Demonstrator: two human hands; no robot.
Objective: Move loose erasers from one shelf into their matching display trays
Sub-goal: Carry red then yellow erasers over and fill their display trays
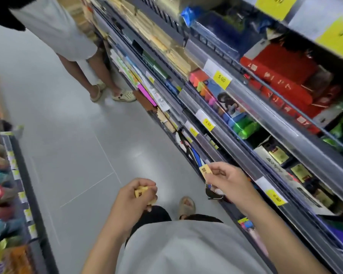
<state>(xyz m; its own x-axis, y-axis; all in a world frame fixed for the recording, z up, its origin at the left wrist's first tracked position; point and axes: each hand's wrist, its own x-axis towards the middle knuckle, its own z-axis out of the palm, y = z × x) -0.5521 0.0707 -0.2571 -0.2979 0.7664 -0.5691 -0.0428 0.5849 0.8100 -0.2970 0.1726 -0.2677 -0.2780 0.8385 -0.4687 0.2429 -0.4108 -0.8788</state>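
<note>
My left hand (135, 196) grips partly hidden yellow erasers (141, 191); at two o'clock, my right hand (228, 181) pinches a blurred eraser (206, 171).

The yellow price tag (221, 79) on the upper shelf rail (265, 99) reads "5,00". On the rail one shelf below it, a second yellow tag (208, 123) reads "8,80". Further along that same lower rail, towards the camera, a third yellow tag (276, 197) also reads "8,80". The large yellow signs (273, 4) on the shelf above the "5,00" tag carry figures too blurred to read. Print on the small yellow erasers in the hands and on the boxes is illegible.
</note>
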